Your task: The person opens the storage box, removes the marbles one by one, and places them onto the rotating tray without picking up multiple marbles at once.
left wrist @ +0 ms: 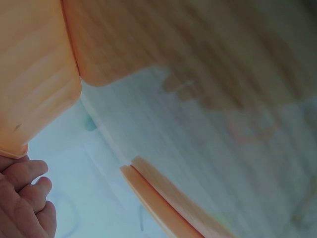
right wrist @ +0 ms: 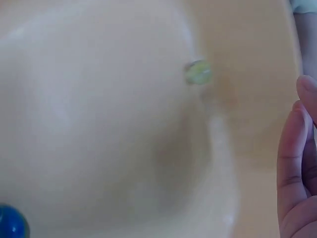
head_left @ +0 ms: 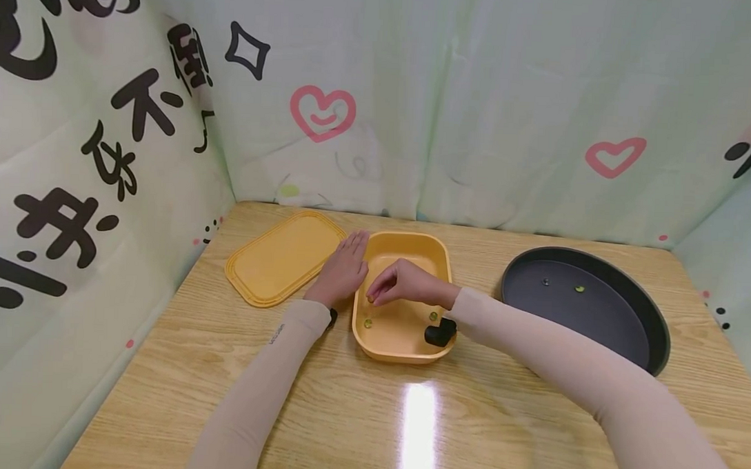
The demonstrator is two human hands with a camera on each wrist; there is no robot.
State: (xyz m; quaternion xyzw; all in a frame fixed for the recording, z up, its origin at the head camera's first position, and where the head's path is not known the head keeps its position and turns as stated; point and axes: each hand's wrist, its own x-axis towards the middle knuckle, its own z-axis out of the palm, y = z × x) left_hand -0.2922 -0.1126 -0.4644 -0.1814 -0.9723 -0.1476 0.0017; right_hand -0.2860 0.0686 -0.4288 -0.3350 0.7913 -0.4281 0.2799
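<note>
A yellow-orange plastic tub (head_left: 402, 349) stands on the table with small glass marbles on its floor. One marble (head_left: 368, 323) lies near the tub's left wall and a second marble (head_left: 433, 316) at the right. My left hand (head_left: 340, 271) rests along the tub's left rim, fingers mostly straight in the head view. Inside the tub, my right hand (head_left: 407, 284) has thumb and fingertips together, pinching what looks like a small marble, largely hidden. The right wrist view has a greenish marble (right wrist: 198, 72) and a blue ball (right wrist: 12, 222) in the tub.
A yellow-orange lid (head_left: 284, 259) lies flat to the left of the tub. To the right is a round dark pan (head_left: 583, 324) holding a clear marble (head_left: 545, 282) and a yellow-green marble (head_left: 579, 288). Printed curtains hang behind and beside the table.
</note>
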